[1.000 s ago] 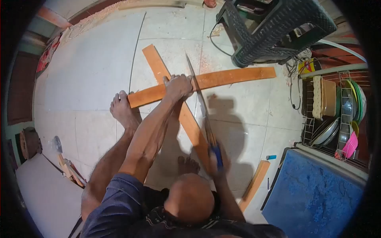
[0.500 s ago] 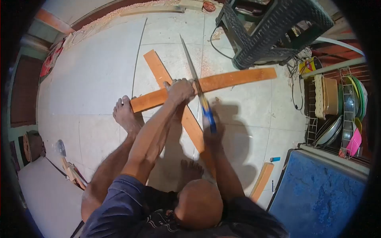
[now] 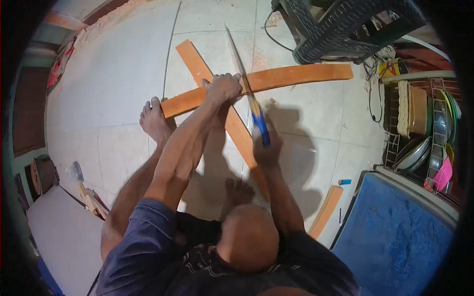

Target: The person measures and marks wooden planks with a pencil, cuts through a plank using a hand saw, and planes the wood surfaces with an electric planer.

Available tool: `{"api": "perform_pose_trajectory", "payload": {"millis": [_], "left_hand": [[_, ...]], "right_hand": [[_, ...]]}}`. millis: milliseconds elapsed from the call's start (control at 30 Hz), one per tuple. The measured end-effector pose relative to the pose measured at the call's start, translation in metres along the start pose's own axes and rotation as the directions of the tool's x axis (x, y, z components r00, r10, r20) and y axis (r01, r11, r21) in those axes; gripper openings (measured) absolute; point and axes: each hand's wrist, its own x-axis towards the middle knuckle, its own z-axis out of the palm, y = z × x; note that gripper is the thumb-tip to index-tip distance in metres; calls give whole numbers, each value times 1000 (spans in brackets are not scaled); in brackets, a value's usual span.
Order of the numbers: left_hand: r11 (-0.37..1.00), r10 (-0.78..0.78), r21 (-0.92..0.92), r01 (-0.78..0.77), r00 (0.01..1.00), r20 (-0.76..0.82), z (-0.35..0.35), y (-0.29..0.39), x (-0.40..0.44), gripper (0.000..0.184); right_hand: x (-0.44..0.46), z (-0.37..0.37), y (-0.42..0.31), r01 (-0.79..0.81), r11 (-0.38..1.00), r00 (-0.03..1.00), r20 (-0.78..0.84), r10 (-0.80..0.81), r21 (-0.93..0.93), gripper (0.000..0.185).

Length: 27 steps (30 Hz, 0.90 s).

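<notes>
A long orange-brown wooden plank [image 3: 301, 77] lies crosswise over a second plank [image 3: 239, 129], the two making an X on the floor. My left hand [image 3: 224, 90] is closed over the upper plank near the crossing, pressing it down with fingers wrapped round its edge. In my right hand [image 3: 267, 146] is the blue-and-yellow handle of a handsaw [image 3: 242, 69]. Its blade crosses the upper plank just right of my left hand, tip pointing away from me. How deep the teeth sit in the wood cannot be made out. My left foot [image 3: 154, 121] touches the plank's left end.
A dark woven-pattern plastic stool [image 3: 340, 34] stands at the upper right, cables beside it. On the right are a dish rack [image 3: 437, 133] and a blue-topped surface [image 3: 395, 217]. A short wood piece [image 3: 326, 212] lies near a small blue lighter [image 3: 344, 182]. Sawdust dots the tiles.
The whole scene sits higher in the view as the camera tilts. Relative to the plank, the saw has slid slightly back toward me. My left hand keeps its place on the wood.
</notes>
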Motion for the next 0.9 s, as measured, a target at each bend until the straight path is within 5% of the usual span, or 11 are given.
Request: {"api": "perform_pose_trajectory", "payload": {"millis": [100, 233, 267, 300, 367, 433, 600, 700, 767, 833, 900], "left_hand": [[989, -115, -70, 129, 976, 185, -59, 16, 14, 35], [976, -157, -127, 179, 974, 163, -60, 20, 5, 40], [983, -159, -76, 169, 979, 128, -55, 18, 9, 36], [986, -144, -70, 152, 983, 116, -45, 11, 21, 36], [999, -40, -1, 40, 998, -54, -11, -2, 28, 30], [984, 42, -151, -93, 949, -312, 49, -22, 35, 34], [985, -151, -63, 159, 983, 106, -45, 11, 9, 35], [991, -102, -75, 112, 987, 125, -57, 19, 14, 41], [979, -185, -85, 183, 982, -18, -40, 22, 4, 40], [984, -55, -173, 48, 998, -34, 3, 4, 12, 39], [997, 55, 52, -65, 985, 166, -14, -7, 34, 39]], "right_hand": [[-150, -34, 81, -367, 929, 925, 123, 359, 53, 61], [-129, -37, 42, -343, 931, 939, 87, 334, 128, 56], [-68, -16, 40, 135, 991, 991, -11, -136, -21, 53], [-13, 9, 34, -15, 995, 1000, -5, 15, 95, 45], [60, 33, 3, 393, 910, 903, -242, -354, 136, 34], [-16, 1, 29, -3, 999, 998, 60, 1, 40, 43], [-121, -52, -4, -327, 916, 939, 33, 343, -232, 45], [-26, 7, 23, 191, 933, 971, -197, -134, 304, 37], [60, 36, 13, 363, 924, 921, -198, -336, 119, 32], [6, 11, 26, 269, 950, 959, -47, -280, -159, 37], [-79, -26, 18, -253, 931, 945, 141, 296, -264, 46]]}}
